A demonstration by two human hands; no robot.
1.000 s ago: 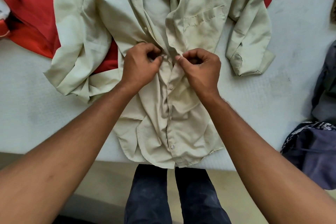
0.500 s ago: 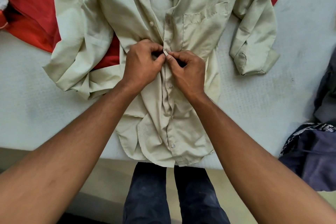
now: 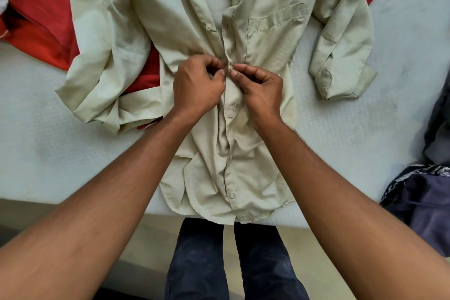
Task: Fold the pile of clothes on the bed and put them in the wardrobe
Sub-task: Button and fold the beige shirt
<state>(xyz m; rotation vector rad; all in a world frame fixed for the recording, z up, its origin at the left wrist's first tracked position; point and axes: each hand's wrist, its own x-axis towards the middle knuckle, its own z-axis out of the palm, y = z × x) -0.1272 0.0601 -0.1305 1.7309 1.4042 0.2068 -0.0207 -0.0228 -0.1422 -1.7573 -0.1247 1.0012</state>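
Shows a beige shirt (image 3: pixel 267 39) spread front up on the bed (image 3: pixel 48 153), collar at the far end, hem hanging just over the near edge.

Against one second ago: brings the two hands closer, so that the fingertips now meet at the middle of the shirt; back then, a small gap of open front between them. Against half a second ago: keeps nearly the same spot on the front, but turns the right hand (image 3: pixel 261 94) a little outward, so that more of its curled fingers shows. No real shift of the shirt.

Pinches one front edge with the left hand (image 3: pixel 197 90), thumb and forefinger closed on the cloth, other fingers curled in. Pinches the other front edge with the right hand in the same way, just above a closed button (image 3: pixel 230 114). Fingertips of both hands touching or nearly so; cannot tell if anything sits between them. Below the hands, front closed down to the hem button (image 3: pixel 232 195). Above the hands, front open.

Above and right of the right hand, a pocket (image 3: pixel 275 22). Right of the shirt body, flat on the bed, the cuff (image 3: pixel 341 85) of the bent sleeve. Under the left part of the shirt, a red cloth (image 3: pixel 41 14), spreading out far left. Well apart to the right of the shirt, dark clothes (image 3: pixel 423 204) on the bed. Below the hem, dark trousers (image 3: pixel 199 263), close against the bed.
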